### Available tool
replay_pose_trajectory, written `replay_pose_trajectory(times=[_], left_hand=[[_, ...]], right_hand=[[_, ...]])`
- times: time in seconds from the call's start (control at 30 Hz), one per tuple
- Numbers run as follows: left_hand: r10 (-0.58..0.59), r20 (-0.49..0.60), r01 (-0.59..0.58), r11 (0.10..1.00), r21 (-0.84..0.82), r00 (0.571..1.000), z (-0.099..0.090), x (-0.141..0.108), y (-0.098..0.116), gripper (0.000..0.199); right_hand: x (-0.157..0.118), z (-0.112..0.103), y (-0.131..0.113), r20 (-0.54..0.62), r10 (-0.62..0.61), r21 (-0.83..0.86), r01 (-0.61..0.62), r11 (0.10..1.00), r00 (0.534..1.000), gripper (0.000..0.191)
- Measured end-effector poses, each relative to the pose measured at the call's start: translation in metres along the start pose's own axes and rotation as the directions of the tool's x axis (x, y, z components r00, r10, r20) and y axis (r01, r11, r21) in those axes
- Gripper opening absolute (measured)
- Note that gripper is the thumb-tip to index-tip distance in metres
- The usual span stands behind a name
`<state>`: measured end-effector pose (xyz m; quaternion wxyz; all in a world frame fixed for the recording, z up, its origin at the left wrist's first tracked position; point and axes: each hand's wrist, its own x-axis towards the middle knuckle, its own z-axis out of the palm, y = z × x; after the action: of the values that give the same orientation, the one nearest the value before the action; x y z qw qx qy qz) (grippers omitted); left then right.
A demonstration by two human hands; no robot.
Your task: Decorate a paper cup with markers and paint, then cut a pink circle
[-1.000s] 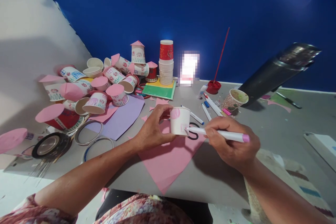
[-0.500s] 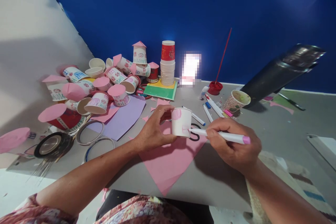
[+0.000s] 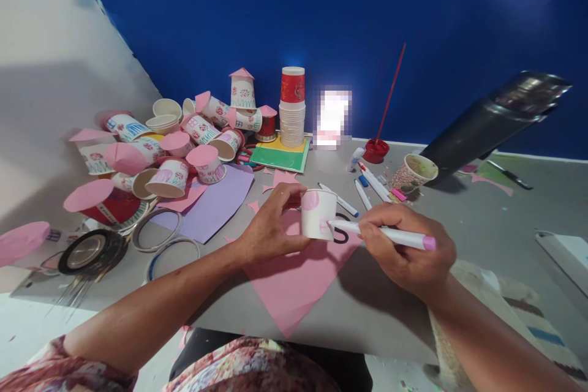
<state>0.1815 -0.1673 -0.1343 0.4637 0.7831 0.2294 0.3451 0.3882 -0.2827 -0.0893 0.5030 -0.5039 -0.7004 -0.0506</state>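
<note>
My left hand [image 3: 274, 223] grips a white paper cup [image 3: 316, 215] by its rim and base, above a pink sheet of paper [image 3: 294, 282]. Pale pink marks show on the cup's side, a round one near the rim and a smaller one lower down. In my right hand [image 3: 408, 248] is a white marker with a pink end [image 3: 395, 234], its tip at the lower right of the cup's side. Black scissor handles [image 3: 342, 228] lie on the paper behind the marker. Several white markers [image 3: 374, 182] lie beyond my right hand.
Decorated paper cups with pink paper tops [image 3: 165, 177] are heaped at the left, near tape rolls [image 3: 158, 229] and purple paper [image 3: 220, 208]. A cup stack [image 3: 293, 125] stands at the back. To the right are a patterned cup [image 3: 413, 173], a red pot [image 3: 376, 152] and a black roll [image 3: 487, 122].
The marker's tip has shifted slightly left on the cup's side, and the lower pink mark looks a little fuller. My left hand still holds the cup in nearly the same place.
</note>
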Motion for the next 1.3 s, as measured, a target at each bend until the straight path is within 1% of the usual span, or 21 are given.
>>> replay_pose_trajectory(times=[0.07,0.2,0.27,0.4,0.53,0.73,0.87,1.0,1.17,1.3], left_hand=[[0.016,-0.006,-0.016,1.0,0.008,1.0,0.0005,-0.0002,0.0015,0.066],[0.041,-0.009,-0.041,0.999,0.006,0.999,0.0009,0.0006,0.0037,0.063],[0.048,-0.014,-0.048,0.999,0.003,0.999,0.0008,0.001,0.0037,0.062],[0.051,-0.022,-0.051,0.999,0.001,0.998,0.0003,0.0013,0.0031,0.062],[0.024,-0.022,-0.024,1.0,-0.006,0.999,-0.0002,0.0012,0.0027,0.063],[0.02,-0.03,-0.02,1.0,-0.013,0.999,-0.0005,0.0009,0.0007,0.065],[0.018,-0.018,-0.018,1.0,-0.023,1.0,0.0,0.001,0.0,0.064],[0.03,-0.008,-0.03,0.999,-0.026,1.0,0.0014,0.0007,0.0014,0.063],[0.024,-0.012,-0.025,1.0,-0.012,1.0,0.0013,0.0007,0.0039,0.063],[0.012,-0.019,-0.012,1.0,-0.014,1.0,0.0003,0.0017,0.0033,0.062]], right_hand=[[0.0003,-0.0007,-0.0002,0.019,0.002,-0.008,-0.002,1.0,1.0,0.016],[-0.001,-0.0015,-0.0005,0.057,0.052,-0.012,-0.051,0.999,0.997,0.017],[-0.0017,-0.0014,-0.0005,0.066,0.047,-0.003,-0.047,0.999,0.997,0.017],[-0.0026,-0.0011,-0.0002,0.071,0.025,-0.001,-0.025,1.0,0.997,0.017],[-0.003,-0.0009,0.0002,0.087,0.036,0.005,-0.037,0.999,0.996,0.016],[-0.0025,-0.0004,0.0005,0.085,0.027,-0.002,-0.027,1.0,0.996,0.017],[-0.0022,-0.0011,0.0006,0.037,0.021,0.005,-0.021,1.0,0.999,0.017],[-0.003,-0.0011,0.0009,0.003,0.052,-0.009,-0.052,0.999,0.999,0.016],[-0.003,-0.0007,0.0007,0.049,0.055,0.007,-0.055,0.998,0.997,0.017],[-0.0016,-0.0012,0.0012,0.081,0.015,0.013,-0.016,1.0,0.997,0.017]])
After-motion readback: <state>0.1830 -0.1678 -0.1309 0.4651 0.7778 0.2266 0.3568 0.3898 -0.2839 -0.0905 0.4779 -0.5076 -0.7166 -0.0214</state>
